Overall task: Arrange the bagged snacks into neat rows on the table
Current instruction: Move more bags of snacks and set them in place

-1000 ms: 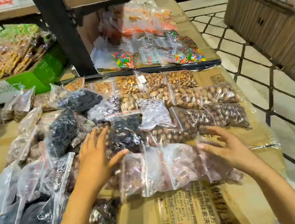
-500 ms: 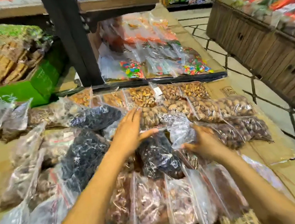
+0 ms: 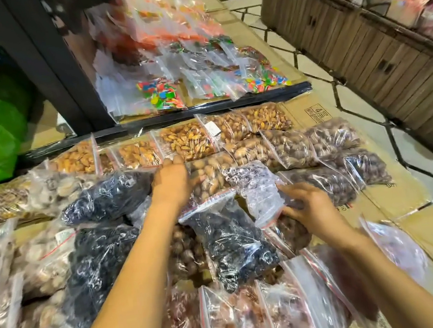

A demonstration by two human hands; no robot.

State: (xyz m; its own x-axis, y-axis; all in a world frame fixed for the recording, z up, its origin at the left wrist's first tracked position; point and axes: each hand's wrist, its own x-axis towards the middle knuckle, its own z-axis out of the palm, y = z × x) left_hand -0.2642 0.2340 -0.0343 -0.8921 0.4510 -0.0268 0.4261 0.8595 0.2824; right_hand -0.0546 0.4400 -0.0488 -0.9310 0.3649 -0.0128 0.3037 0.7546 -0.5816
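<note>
Near the middle of the frame our right hand (image 3: pixel 306 207) pinches the lower edge of a pale half-empty bag (image 3: pixel 258 188). Its long axis runs from the grip up and left, sealed end low. Our left hand (image 3: pixel 171 181) lies flat, fingers spread, on a bag of tan nuts (image 3: pixel 211 172), holding nothing. A dark-fruit bag (image 3: pixel 230 241) slants between our forearms, red seal toward upper left, atop the cardboard-covered worktop (image 3: pixel 394 202).
</note>
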